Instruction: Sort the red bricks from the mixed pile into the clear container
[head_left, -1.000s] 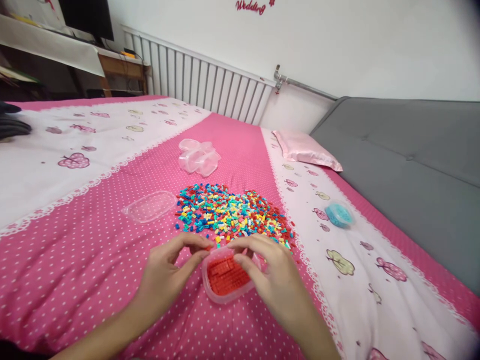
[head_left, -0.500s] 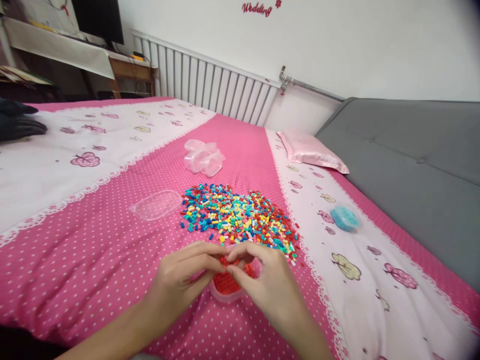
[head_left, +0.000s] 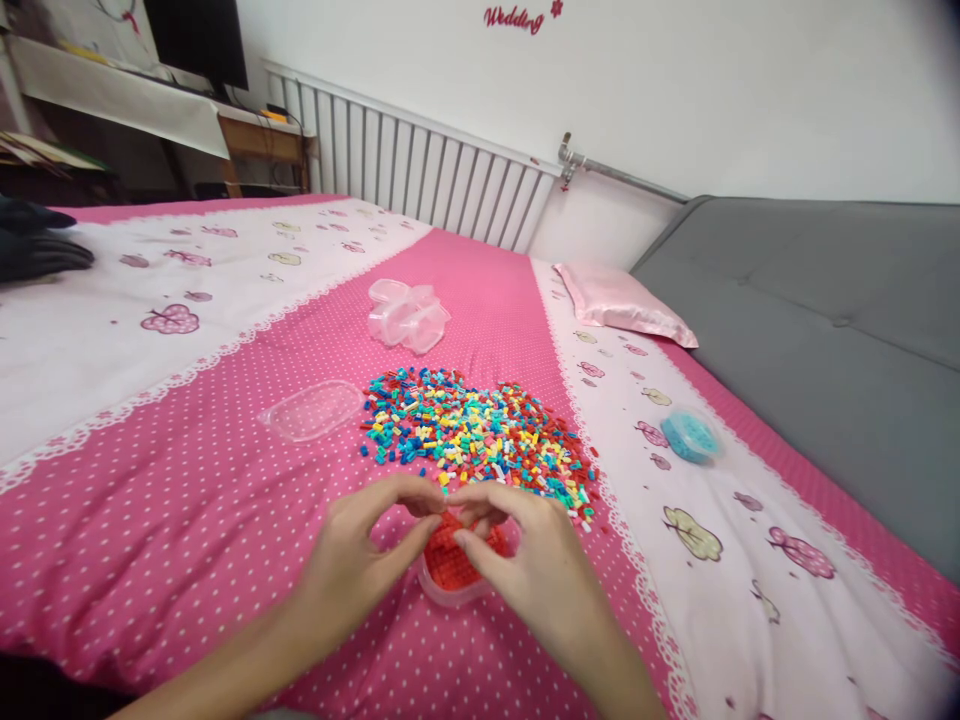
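A clear plastic tub of red bricks [head_left: 454, 570] sits on the pink dotted bedspread [head_left: 187, 520] just below a pile of small mixed-colour bricks [head_left: 476, 432]. My left hand [head_left: 360, 565] curls over the tub's left rim, thumb and forefinger pinched near its top. My right hand [head_left: 529, 565] covers the tub's right side, fingertips pinched and meeting the left hand's above the red bricks. What the fingertips hold is too small to make out.
A clear lid [head_left: 313, 410] lies left of the pile. Empty clear tubs [head_left: 409, 315] are stacked beyond it. A tub of blue bricks [head_left: 690, 437] sits at the right, near a pink pillow [head_left: 626, 305] and a grey sofa [head_left: 825, 330]. A radiator [head_left: 420, 175] lines the wall.
Both hands have closed in over the red tub until their fingertips meet. The view has shifted slightly left and down since a second ago.
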